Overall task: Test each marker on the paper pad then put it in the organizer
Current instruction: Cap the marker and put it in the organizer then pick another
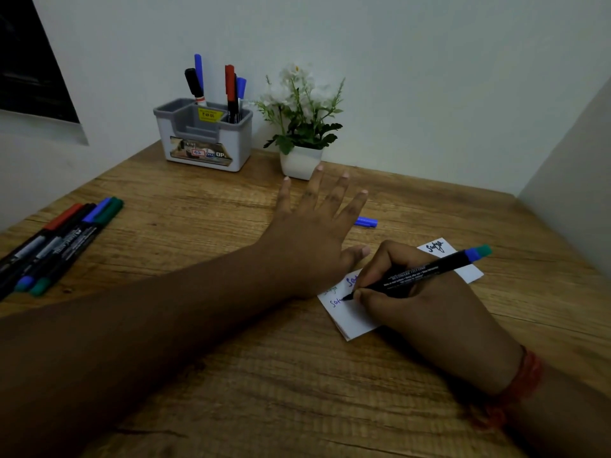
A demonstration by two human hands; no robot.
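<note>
My right hand [420, 292] grips a black marker [426, 274] with a blue and green end, its tip touching the white paper pad [350, 320]. Blue and black handwriting shows on the pad. My left hand [314, 233] lies flat with fingers spread, its heel and thumb pressing the pad's upper left part. A loose blue cap [367, 222] lies on the desk just beyond my left fingers. The grey and white organizer [205, 140] stands at the back with several markers upright in it. Several more markers [62, 239] lie in a row at the left edge.
A small white pot of artificial flowers [301, 127] stands right of the organizer, close to my left fingertips. The wooden desk [264, 375] is boxed in by a wall behind and a wall on the right. A dark frame hangs top left.
</note>
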